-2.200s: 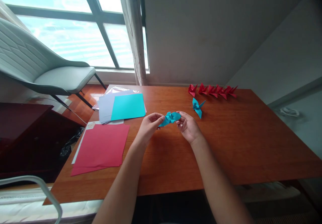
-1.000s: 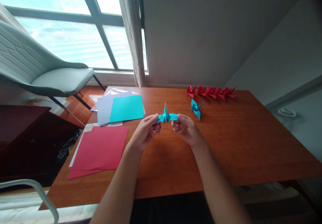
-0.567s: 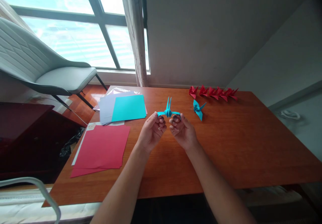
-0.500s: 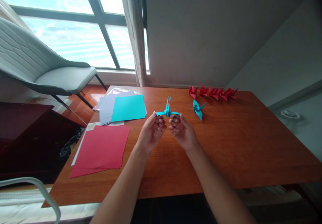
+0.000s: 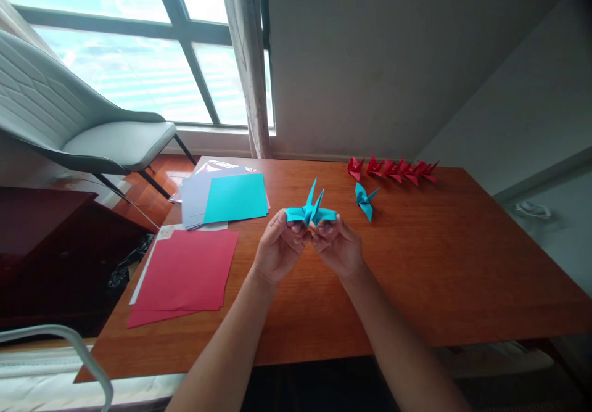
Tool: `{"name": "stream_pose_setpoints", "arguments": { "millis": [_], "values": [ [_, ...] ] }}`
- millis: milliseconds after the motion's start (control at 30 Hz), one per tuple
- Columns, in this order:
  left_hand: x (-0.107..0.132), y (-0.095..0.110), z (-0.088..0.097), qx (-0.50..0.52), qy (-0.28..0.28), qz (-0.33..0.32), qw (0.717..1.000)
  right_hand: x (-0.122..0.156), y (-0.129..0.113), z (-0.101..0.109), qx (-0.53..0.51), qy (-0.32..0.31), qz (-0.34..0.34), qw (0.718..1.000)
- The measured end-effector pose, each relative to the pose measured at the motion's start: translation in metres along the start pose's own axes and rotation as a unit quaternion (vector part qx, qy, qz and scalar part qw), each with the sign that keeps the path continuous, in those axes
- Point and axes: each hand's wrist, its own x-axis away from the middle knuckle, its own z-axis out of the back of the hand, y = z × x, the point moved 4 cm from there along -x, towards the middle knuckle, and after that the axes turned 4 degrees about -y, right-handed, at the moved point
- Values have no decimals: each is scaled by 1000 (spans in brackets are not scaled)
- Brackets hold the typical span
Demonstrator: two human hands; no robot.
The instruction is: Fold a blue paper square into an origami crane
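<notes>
A turquoise origami crane (image 5: 311,212) is held above the table, its wings spread sideways and two thin points sticking up from its middle. My left hand (image 5: 280,248) pinches the left wing near its end. The right wing is pinched by my right hand (image 5: 340,248), thumb on the near side. My other fingers curl beneath the paper and are partly hidden. Just to the right, a second turquoise crane (image 5: 365,202) sits on the table. Behind it several red cranes (image 5: 393,170) stand in a row.
Turquoise sheets (image 5: 235,198) overlap pale lilac paper (image 5: 193,199) at the table's back left. Red sheets (image 5: 185,270) are stacked nearer, over something white. The wooden table (image 5: 439,264) meets the wall behind. A grey chair (image 5: 120,140) stands by the window.
The held crane has tilted, so its wings show broader and its two upright points have spread apart and lean right. Both hands are slightly lower and still grip the wings.
</notes>
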Motion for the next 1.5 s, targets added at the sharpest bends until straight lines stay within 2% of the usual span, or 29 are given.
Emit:
{"name": "stream_pose_setpoints", "arguments": {
  "millis": [133, 233, 333, 467, 633, 733, 867, 1033, 1333, 1500],
  "values": [
    [-3, 2, 6, -112, 22, 12, 993, -4, -9, 7, -21, 58, 6, 998],
    [-4, 3, 12, -219, 47, 16, 974, -8, -14, 15, -36, 117, 12, 992],
    [-5, 4, 16, -263, 70, 17, 962, -10, -16, 22, -35, 161, 16, 986],
    [-6, 6, 20, -222, 88, 14, 971, -9, -18, 26, -16, 165, 31, 986],
    [-7, 9, 23, -145, 101, 0, 984, -9, -15, 22, 3, 136, 40, 990],
    [-8, 4, 23, -77, 102, 0, 992, -11, -11, 18, 8, 125, 32, 992],
    [-8, -4, 23, 4, 120, -1, 993, -11, -8, 19, 11, 142, 35, 989],
    [-7, -7, 20, 42, 147, -10, 988, -11, -7, 19, 9, 134, 25, 991],
    [-4, -6, 11, 61, 162, 16, 985, -10, -4, 16, -35, 92, -13, 995],
    [-3, -7, 9, 56, 148, 39, 987, -7, -7, 15, -29, 116, -33, 992]
  ]
}}
